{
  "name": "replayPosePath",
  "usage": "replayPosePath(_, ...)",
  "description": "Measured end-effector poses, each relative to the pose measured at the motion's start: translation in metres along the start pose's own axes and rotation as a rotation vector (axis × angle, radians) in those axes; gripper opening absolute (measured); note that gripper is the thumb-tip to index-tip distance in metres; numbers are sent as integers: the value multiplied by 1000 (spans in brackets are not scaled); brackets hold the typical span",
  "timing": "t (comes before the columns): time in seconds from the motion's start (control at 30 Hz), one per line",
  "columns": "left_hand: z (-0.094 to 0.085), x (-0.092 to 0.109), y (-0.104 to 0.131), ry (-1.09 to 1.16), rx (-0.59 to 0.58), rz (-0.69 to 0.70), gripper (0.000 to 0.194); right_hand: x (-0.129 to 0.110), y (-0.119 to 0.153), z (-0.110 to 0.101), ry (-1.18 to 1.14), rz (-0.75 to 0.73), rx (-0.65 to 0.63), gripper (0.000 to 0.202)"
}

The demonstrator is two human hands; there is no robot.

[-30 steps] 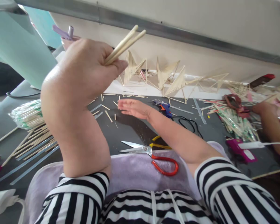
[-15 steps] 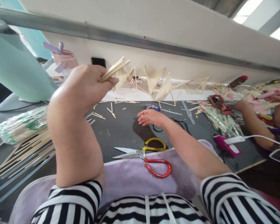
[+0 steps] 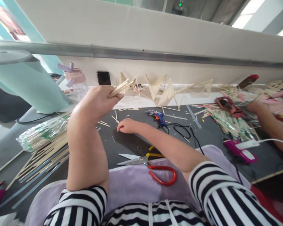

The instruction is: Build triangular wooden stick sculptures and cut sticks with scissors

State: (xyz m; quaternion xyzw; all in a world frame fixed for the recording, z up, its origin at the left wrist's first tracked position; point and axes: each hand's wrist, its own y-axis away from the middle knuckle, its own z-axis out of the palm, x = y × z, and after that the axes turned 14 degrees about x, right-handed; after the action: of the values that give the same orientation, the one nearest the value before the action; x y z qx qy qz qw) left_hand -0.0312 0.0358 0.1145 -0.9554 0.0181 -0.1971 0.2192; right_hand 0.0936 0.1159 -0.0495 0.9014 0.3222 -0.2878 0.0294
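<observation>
My left hand (image 3: pixel 96 102) is raised over the table and wrapped round a bundle of thin wooden sticks (image 3: pixel 122 87), whose ends jut out to the right. Lower down, my right hand (image 3: pixel 127 126) is at the table surface with its fingers pinched at one end of a short stick (image 3: pixel 115 119). Scissors with one yellow and one red handle (image 3: pixel 141 160) lie open on the table's edge and a purple cloth (image 3: pixel 132 182). A blue glue gun (image 3: pixel 159 118) rests to the right of my right hand, its black cord curling beside it.
Zigzag stick structures (image 3: pixel 155 88) stand along the wall. Bagged and loose sticks (image 3: pixel 44 131) lie at left, beside a teal container (image 3: pixel 37 84). More sticks (image 3: pixel 228 122), a magenta power strip (image 3: pixel 240 151) and another person's arm (image 3: pixel 271 119) are at right.
My right hand has moved left and down to the short sticks, and its spread fingers have closed. The glue gun now shows more fully. The view has tilted up slightly; my left hand still holds its bundle.
</observation>
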Motion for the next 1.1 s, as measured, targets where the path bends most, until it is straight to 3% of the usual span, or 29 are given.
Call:
replayPosePath(0.17, 2, 0, -3, 13, -24, 21, 29, 8, -27, 4, 18, 2, 114, 36)
replayPosePath(0.23, 4, 0, -4, 28, -37, 25, 28, 17, -22, 0, 6, 41, 148, 33)
replayPosePath(0.4, 23, -2, -13, 184, -167, 54, 30, 38, 12, -23, 9, 165, 380, 38)
replayPosePath(0.47, 36, -2, -18, 275, -255, 90, 33, 41, 29, -37, -195, 223, 454, 33)
replayPosePath(0.57, 59, 2, -22, 449, -449, 99, 35, 35, 54, -60, -697, 258, 575, 26)
replayPosePath(0.7, 88, 10, -23, 697, -726, 39, 35, 19, 76, -85, -1086, 123, 588, 34)
replayPosePath(0.8, 104, 14, -22, 830, -877, -27, 35, 16, 79, -93, -1160, 41, 546, 34)
replayPosePath(0.93, 123, 19, -20, 979, -1034, -105, 38, 24, 75, -91, -1192, 125, 577, 27)
replayPosePath(1.1, 143, 23, -17, 1202, -1002, -154, 35, 30, 73, -89, -1116, 212, 731, 24)
